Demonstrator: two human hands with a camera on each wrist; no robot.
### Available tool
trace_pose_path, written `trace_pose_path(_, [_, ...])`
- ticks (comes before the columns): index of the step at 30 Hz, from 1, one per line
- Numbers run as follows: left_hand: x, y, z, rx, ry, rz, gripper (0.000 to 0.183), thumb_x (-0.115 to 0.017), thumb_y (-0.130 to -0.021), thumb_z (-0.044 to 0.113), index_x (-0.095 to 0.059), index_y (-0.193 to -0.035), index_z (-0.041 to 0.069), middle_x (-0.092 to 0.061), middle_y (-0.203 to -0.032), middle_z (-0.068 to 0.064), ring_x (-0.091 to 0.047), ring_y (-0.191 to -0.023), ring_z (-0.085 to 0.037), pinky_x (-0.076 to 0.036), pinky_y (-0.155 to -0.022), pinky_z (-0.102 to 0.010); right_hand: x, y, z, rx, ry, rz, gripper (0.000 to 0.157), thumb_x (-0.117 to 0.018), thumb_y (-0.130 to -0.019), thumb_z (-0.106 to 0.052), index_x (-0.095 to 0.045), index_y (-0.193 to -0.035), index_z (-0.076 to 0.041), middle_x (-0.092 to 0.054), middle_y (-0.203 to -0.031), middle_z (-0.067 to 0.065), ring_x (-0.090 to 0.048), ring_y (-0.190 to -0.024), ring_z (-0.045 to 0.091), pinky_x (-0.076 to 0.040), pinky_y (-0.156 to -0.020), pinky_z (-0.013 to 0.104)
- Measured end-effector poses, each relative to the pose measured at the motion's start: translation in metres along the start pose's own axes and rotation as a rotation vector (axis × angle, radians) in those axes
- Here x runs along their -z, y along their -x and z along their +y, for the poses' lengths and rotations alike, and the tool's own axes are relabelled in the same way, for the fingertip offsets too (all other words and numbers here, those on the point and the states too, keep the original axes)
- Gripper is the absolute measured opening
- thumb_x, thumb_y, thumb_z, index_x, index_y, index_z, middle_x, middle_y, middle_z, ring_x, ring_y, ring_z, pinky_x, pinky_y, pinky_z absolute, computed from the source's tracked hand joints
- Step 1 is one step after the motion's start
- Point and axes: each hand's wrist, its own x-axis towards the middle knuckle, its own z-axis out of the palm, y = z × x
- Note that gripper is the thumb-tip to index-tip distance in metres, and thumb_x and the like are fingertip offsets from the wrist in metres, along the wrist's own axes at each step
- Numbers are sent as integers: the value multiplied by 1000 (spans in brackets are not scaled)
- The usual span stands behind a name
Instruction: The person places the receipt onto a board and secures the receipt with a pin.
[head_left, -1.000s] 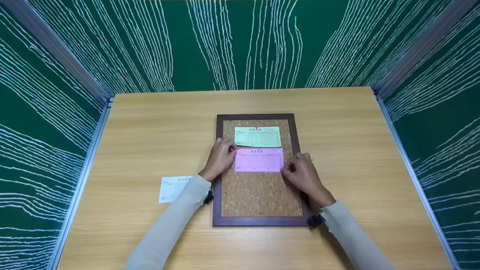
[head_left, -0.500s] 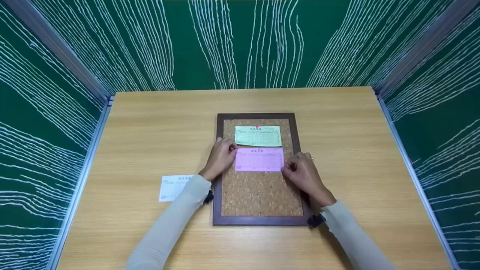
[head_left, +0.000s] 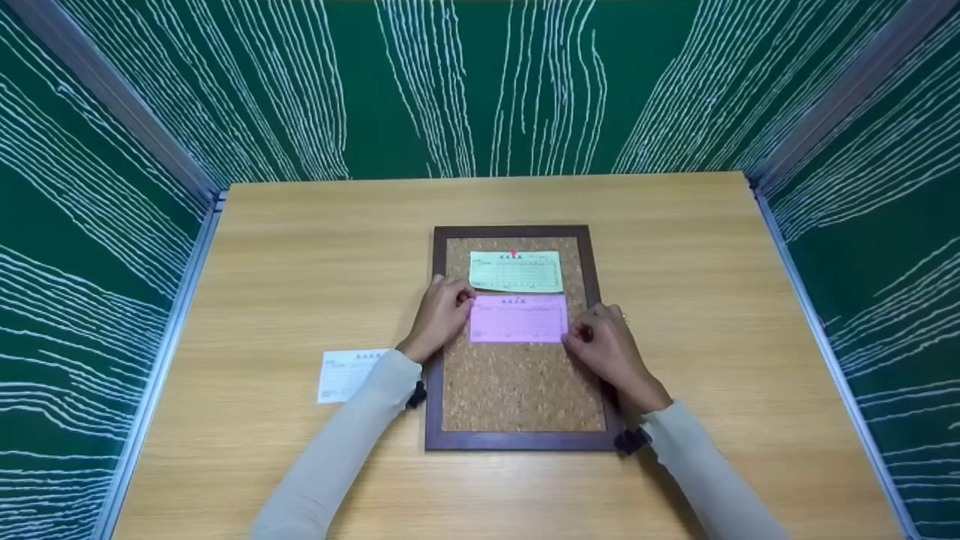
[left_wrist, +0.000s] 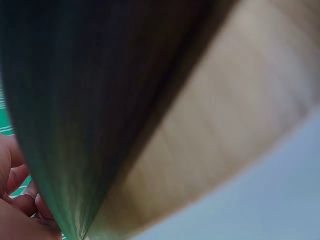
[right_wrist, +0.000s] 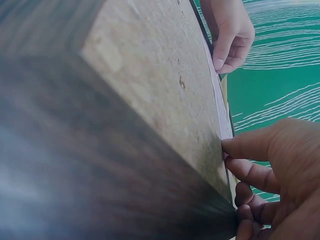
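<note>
A pink paper slip (head_left: 517, 319) printed with a form lies across the middle of a framed cork board (head_left: 525, 394). My left hand (head_left: 441, 313) pinches its upper left corner. At the lower right corner, my right hand (head_left: 606, 349) holds the slip between thumb and index finger. Just above, a green slip (head_left: 516, 274) is fixed to the cork by a pink pushpin (head_left: 514, 253). In the right wrist view, the thumb and finger of my right hand (right_wrist: 280, 170) meet at the slip's edge, with my left hand (right_wrist: 234, 37) farther off.
On the wooden table (head_left: 300, 262) a white slip (head_left: 346, 375) lies left of the board, partly hidden under my left sleeve (head_left: 337, 450). The board's dark frame (head_left: 517, 442) forms a raised border. Green walls (head_left: 390, 90) with white lines enclose the table.
</note>
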Motion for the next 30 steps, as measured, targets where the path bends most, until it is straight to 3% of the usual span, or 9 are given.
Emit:
trace_pose_path(9, [5, -1, 5, 20, -20, -37, 8, -74, -97, 3, -82, -97, 4, -72, -93, -6, -58, -92, -24, -51, -83, -36, 2, 0, -1, -11, -1, -8, 17, -85, -92, -6, -74, -80, -9, -59, -90, 6, -45, -92, 26, -34, -78, 38])
trace_pose_path(18, [21, 1, 27, 5, -91, -105, 8, -75, -98, -3, -82, -102, -2, -75, -98, -14, -62, -95, -31, -54, -86, -44, 2, 0, -1, -4, 2, -1, 17, -84, -93, -6, -74, -80, -9, -59, -90, 6, -45, -92, 26, -34, -77, 38])
trace_pose_path(21, [22, 1, 27, -4, -100, -118, 9, -75, -98, -2, -82, -104, -2, -75, -100, -14, -61, -96, -30, -54, -87, -43, 1, 1, -1, -7, 4, -7, 17, -85, -92, -6, -74, -80, -9, -59, -90, 6, -45, -93, 27, -35, -78, 39])
trace_pose_path(25, [16, 3, 12, -51, -90, -113, 10, -76, -98, 3, -82, -106, 1, -74, -103, -11, -59, -98, -27, -53, -86, -38, 1, 1, -1, -6, -2, -8, 18, -85, -92, -6, -74, -79, -9, -59, -89, 7, -45, -92, 27, -35, -78, 39])
trace_pose_path(30, [24, 5, 17, -49, -85, -179, 19, -74, -100, 5, -81, -117, -1, -72, -116, -16, -58, -107, -32, -53, -92, -45, 1, 0, -1, -12, -16, -11, 17, -85, -92, -7, -74, -79, -8, -58, -89, 7, -45, -92, 27, -35, -78, 39])
